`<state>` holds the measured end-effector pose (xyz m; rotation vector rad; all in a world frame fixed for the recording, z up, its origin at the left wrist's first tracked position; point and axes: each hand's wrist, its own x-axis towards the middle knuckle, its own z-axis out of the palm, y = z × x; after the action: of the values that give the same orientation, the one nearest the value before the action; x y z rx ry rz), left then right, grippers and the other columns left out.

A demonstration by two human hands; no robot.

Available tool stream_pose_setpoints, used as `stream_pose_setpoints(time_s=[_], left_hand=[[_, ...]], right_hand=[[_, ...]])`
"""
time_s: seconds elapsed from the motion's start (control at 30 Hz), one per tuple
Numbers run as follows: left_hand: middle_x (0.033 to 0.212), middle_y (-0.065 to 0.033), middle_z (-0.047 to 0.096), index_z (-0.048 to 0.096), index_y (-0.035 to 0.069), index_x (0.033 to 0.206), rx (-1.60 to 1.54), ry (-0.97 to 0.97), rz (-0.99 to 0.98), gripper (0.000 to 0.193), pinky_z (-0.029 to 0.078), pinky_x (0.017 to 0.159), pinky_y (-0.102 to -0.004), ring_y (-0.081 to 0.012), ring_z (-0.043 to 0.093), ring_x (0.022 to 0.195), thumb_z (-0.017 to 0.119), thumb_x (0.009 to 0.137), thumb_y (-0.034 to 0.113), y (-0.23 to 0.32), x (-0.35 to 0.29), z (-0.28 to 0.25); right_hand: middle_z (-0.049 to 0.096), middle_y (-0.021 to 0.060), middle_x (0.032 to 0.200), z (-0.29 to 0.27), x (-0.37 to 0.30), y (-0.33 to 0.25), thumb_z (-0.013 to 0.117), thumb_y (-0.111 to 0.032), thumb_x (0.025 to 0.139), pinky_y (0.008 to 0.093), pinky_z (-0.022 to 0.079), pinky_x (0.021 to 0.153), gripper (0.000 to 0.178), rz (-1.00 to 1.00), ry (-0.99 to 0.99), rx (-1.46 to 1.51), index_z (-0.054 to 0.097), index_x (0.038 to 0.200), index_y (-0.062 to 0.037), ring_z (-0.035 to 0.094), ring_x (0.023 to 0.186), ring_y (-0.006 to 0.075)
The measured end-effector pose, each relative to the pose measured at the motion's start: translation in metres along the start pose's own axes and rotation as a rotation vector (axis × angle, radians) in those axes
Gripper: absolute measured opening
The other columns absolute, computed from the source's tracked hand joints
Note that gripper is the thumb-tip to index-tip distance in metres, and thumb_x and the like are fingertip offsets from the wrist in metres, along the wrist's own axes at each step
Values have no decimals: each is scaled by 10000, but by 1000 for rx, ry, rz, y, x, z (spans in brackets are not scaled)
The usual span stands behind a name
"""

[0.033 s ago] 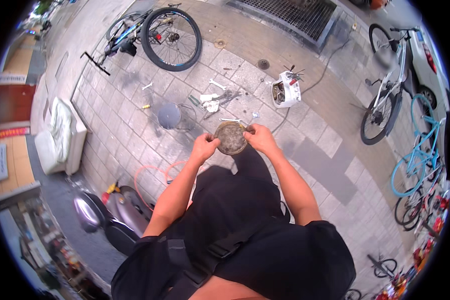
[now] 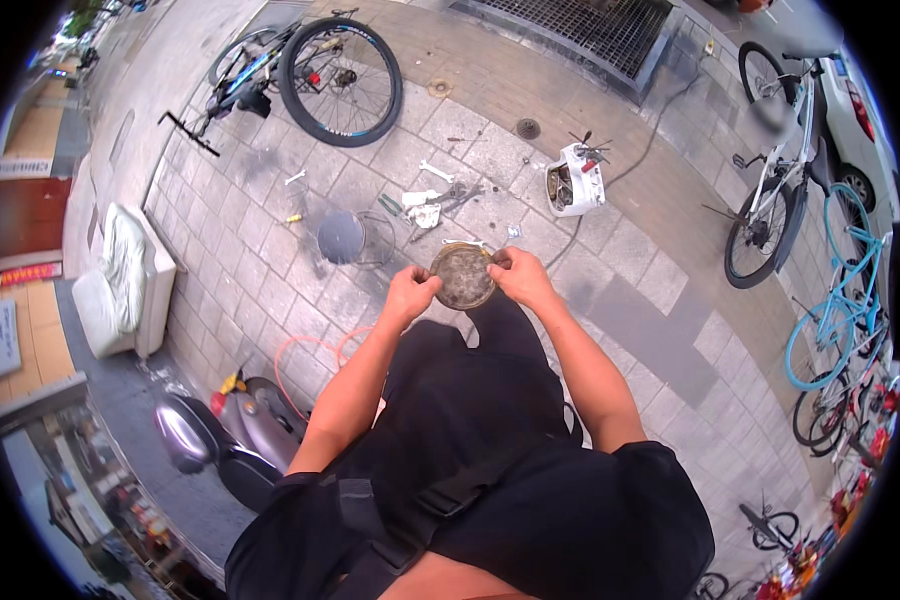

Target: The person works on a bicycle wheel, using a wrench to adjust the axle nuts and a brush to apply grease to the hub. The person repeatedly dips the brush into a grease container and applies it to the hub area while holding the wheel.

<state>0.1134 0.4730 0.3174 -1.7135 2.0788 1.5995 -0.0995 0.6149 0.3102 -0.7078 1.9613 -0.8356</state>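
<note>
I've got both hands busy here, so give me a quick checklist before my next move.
1. Left hand on the round brownish object: ok, fingers at its left edge.
2. Right hand on it: ok, fingers at its right edge.
3. Grip firm enough: cannot tell; pressure does not show.
4. Loose tools off the paving: not ok; the near wrench shows just past the object's far edge, and the far wrench lies beyond.
5. Tools in the white container: ok, several stand in it, though others lie outside.
</note>
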Motion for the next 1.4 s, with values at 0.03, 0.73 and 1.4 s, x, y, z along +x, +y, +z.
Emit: stream_pose_setpoints(time_s=[0.03,0.73,1.4], left_hand=[[796,-105,698,698,-51,894,-12,-16,-10,323,532,730,-335,-173,641,755,728,757,240,13,16,-4],[964,-79,720,688,-2,972,400,-938,54,290,540,798,-318,-162,648,858,766,762,183,61,509,13],[904,-99,720,737,-22,972,439,-1077,533,317,524,798,-324,-168,652,858,738,784,233,14,599,44]], right_hand=[[743,202,1045,-3,14,-3,736,-328,836,414,554,890,404,34,15,10,730,1079,-5,720,992,336],[741,119,891,105,293,17,759,-200,886,315,555,753,318,560,555,514,709,1058,63,689,813,161],[691,93,767,214,353,58,706,-203,914,280,527,598,316,433,830,654,697,996,101,645,652,136]])
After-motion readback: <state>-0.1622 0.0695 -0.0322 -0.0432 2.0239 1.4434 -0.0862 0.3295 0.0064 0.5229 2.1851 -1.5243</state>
